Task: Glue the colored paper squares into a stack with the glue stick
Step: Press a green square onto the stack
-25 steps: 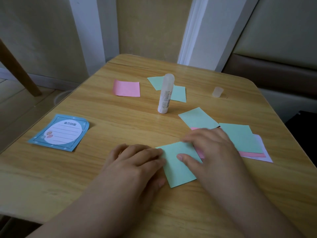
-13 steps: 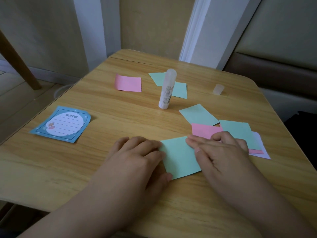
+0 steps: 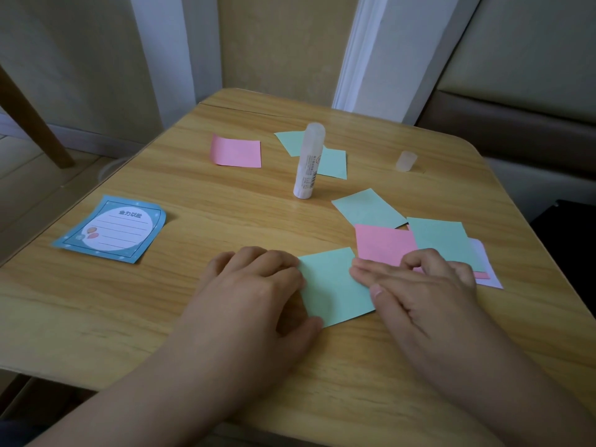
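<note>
Left hand [image 3: 258,285] lies flat, pinning near green square [image 3: 332,285] at front table edge; right hand [image 3: 419,285] presses its right side, fingers straight — best smooth outward, keeping edges aligned.

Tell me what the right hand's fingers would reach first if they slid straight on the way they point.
The right hand points left across the green square. Sliding on, its fingertips would probably meet the left hand, which rests on the square's left edge.
</note>
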`<act>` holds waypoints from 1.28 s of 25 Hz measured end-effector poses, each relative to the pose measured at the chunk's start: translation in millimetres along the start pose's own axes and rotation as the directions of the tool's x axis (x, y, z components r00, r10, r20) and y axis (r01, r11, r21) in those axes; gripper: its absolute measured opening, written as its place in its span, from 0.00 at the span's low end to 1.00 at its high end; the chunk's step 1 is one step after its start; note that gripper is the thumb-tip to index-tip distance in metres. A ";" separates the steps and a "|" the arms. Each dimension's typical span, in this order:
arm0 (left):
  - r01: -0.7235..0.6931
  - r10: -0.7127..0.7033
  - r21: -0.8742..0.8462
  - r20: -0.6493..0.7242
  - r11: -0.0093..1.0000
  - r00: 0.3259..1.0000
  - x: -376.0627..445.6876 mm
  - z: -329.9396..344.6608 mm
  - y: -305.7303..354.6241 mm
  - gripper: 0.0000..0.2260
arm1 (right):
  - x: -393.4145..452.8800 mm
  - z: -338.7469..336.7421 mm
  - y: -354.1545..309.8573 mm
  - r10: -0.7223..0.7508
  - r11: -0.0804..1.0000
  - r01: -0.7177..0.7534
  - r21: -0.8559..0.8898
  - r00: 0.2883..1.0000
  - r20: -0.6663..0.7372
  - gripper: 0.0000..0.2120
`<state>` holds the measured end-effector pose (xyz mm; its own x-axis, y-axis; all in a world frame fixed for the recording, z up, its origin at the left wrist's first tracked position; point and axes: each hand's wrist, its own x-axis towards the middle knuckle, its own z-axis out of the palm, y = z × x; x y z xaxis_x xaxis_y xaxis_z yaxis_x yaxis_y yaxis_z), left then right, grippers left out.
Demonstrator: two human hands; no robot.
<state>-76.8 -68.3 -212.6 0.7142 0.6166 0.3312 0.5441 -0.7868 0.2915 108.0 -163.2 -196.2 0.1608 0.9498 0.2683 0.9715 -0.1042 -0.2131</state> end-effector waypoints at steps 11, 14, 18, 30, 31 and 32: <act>0.008 -0.008 0.015 0.002 1.000 1.000 0.9 -0.6 0.2 0.19 | -13.7 -4.7 -3.5 -0.078 0.995 0.076 0.059 0.996 0.039 0.20; 0.011 -0.011 0.020 0.001 1.000 1.000 -0.1 -1.3 -0.6 0.19 | -16.1 -10.3 5.6 -0.041 0.999 0.041 0.006 0.999 0.019 0.21; 0.006 -0.005 0.021 -0.017 1.000 1.000 0.1 -1.9 0.4 0.18 | -21.0 -7.1 -14.9 -0.160 0.985 0.157 0.072 0.987 0.036 0.19; 0.010 -0.010 0.017 0.005 1.000 1.000 0.8 -2.5 0.6 0.19 | -31.0 -15.4 7.0 -0.038 0.999 0.038 0.004 0.999 0.022 0.19; 0.011 -0.011 0.012 0.001 1.000 1.000 0.3 -2.5 0.6 0.19 | -30.4 -16.4 5.5 -0.038 0.999 0.038 -0.006 0.999 0.014 0.19; 0.012 -0.012 0.004 0.000 1.000 1.000 0.1 -2.6 0.6 0.19 | -28.6 -17.2 3.8 -0.024 1.000 0.024 0.005 1.000 0.005 0.19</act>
<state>-77.6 -68.6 -210.0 0.7076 0.6260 0.3278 0.5544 -0.7794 0.2919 110.1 -195.9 -188.6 0.1369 0.9533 0.2690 0.9741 -0.0803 -0.2113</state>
